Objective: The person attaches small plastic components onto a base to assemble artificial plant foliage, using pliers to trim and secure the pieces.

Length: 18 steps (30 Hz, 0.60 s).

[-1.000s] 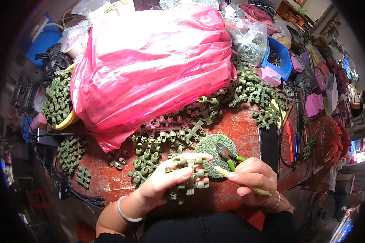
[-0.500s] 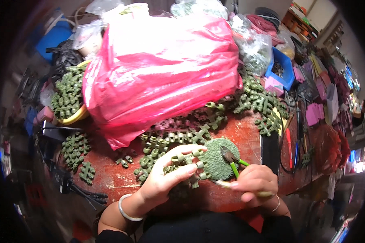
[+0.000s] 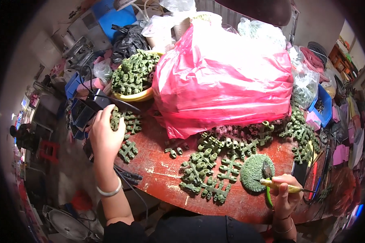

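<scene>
At the left edge of the red table, my left hand (image 3: 106, 135) curls its thumb and fingers around a green branched piece (image 3: 116, 118) with small ring-like ends. More such pieces (image 3: 132, 121) lie against it, and the far fingertips are partly hidden. My right hand (image 3: 287, 196) is closed on a thin tool with a yellowish handle (image 3: 280, 186), its dark metal tip pointing right. Just left of that hand, green-handled pliers (image 3: 267, 172) rest on a round, rough green pad (image 3: 253, 172). Several green branched pieces (image 3: 207, 172) are spread left of the pad.
A large pink plastic bag (image 3: 223, 89) fills the back middle of the red table (image 3: 158, 174). Left of it stands a yellow bowl (image 3: 136, 96) heaped with green pieces. A blue tray (image 3: 322, 105) is at the far right, and black cables (image 3: 127, 176) hang at the left edge.
My left hand has left the green piece it held near the pad and moved to the pieces at the left. The view has swung left. My right hand keeps the tool, now turned tip-right.
</scene>
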Available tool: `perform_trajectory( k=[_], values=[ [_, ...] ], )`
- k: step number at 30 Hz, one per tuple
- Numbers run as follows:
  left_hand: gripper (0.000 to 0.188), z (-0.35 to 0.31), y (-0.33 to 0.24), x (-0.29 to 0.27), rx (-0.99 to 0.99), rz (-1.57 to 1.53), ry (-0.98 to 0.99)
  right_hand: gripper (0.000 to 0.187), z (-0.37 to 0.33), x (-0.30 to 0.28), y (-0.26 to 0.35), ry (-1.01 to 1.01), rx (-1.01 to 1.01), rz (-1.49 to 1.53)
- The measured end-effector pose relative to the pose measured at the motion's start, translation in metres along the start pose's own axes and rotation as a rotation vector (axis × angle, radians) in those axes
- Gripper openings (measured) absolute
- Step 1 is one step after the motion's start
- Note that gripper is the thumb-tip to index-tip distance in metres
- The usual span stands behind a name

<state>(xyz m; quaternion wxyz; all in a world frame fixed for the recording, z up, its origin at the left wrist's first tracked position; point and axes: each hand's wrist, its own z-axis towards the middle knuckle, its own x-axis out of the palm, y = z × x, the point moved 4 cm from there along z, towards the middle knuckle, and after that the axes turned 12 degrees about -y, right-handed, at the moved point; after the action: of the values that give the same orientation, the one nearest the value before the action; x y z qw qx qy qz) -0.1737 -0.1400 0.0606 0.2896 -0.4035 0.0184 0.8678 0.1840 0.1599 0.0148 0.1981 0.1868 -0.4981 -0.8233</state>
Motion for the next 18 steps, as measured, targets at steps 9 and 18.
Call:
perform_trajectory(
  k=[9, 18],
  values=[
    [0.049, -0.021, -0.002, 0.035, 0.120, 0.162, 0.258, 0.027, 0.001, -0.002, -0.004, 0.060, 0.095, -0.020],
    [0.038, -0.053, -0.084, 0.022, 0.184, -0.497, 0.394, 0.019, 0.005, -0.001, -0.001, 0.161, 0.087, -0.059]
  ],
)
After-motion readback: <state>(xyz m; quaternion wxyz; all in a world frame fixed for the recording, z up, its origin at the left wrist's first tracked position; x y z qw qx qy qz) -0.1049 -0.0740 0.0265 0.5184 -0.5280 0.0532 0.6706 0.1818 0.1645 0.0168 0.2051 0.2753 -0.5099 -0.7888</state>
